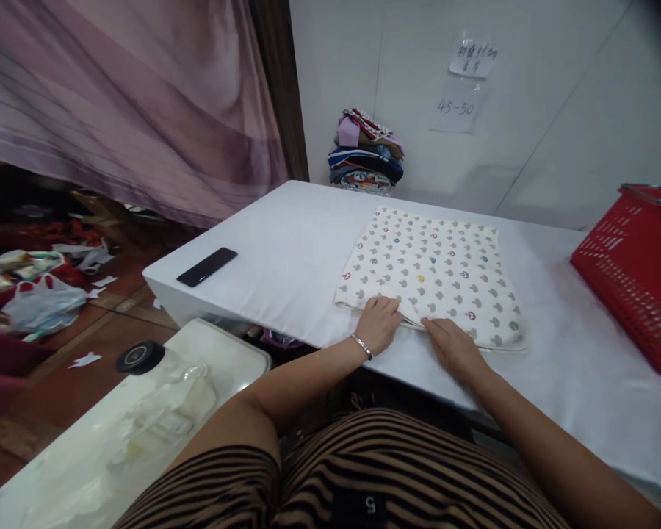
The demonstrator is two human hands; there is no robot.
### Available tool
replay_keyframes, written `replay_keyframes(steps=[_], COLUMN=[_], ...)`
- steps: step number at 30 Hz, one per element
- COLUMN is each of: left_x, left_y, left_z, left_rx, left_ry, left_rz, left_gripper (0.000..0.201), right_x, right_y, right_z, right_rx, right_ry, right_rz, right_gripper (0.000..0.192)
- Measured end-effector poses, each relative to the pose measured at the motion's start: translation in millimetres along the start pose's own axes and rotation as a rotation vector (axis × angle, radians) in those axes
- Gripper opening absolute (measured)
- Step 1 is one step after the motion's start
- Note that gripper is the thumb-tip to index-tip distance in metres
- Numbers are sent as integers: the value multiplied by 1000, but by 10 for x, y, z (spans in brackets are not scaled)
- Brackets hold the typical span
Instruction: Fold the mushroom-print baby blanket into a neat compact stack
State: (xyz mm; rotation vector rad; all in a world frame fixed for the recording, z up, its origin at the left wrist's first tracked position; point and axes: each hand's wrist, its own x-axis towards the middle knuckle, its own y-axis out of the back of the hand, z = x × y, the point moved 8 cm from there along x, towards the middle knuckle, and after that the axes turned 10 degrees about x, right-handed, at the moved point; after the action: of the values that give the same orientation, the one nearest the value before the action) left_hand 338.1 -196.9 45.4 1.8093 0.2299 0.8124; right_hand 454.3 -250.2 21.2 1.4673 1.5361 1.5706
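A white cloth (435,250) printed with small grey mushrooms and a few coloured ones lies folded flat on the table, its layers showing along the near edge. My left hand (379,325), with a silver bracelet at the wrist, has its fingers curled on that near edge, left of the middle. A short way to the right, my right hand (452,348) pinches the same edge between thumb and fingers. A small crease runs in the fabric between the two hands.
The cloth is on a white-covered table (286,250). A black phone (207,267) lies at its left, a red basket (639,272) at its right. Folded fabrics (366,150) are stacked by the wall. A white surface (88,448) at lower left holds plastic bags and a black-lidded container (139,357).
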Motion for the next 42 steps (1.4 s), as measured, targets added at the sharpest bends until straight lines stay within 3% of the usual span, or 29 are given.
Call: replay_keyframes(steps=[8,18,25,37,42], left_x=[-63,-130,-198,-344,-417], left_y=[-95,2,-49,-12,28], left_z=[-264,-551,-799,-1141,-1199], left_rx=[71,48,81,116,111], left_ry=[145,96,185,83,-39], left_rz=[-51,-6,-45,58,66], left_gripper=[16,19,17,21,19], right_x=[-5,42,47,31,59], right_y=[-25,-43,-39,-45,-62], right_z=[29,-22,-41,-66,-101], right_rx=[-7,-25,-32,-54,-80], right_ry=[-30,-8,9,53,66], right_rz=[4,-25,-25,52,32], right_gripper=[40,40,41,41,40])
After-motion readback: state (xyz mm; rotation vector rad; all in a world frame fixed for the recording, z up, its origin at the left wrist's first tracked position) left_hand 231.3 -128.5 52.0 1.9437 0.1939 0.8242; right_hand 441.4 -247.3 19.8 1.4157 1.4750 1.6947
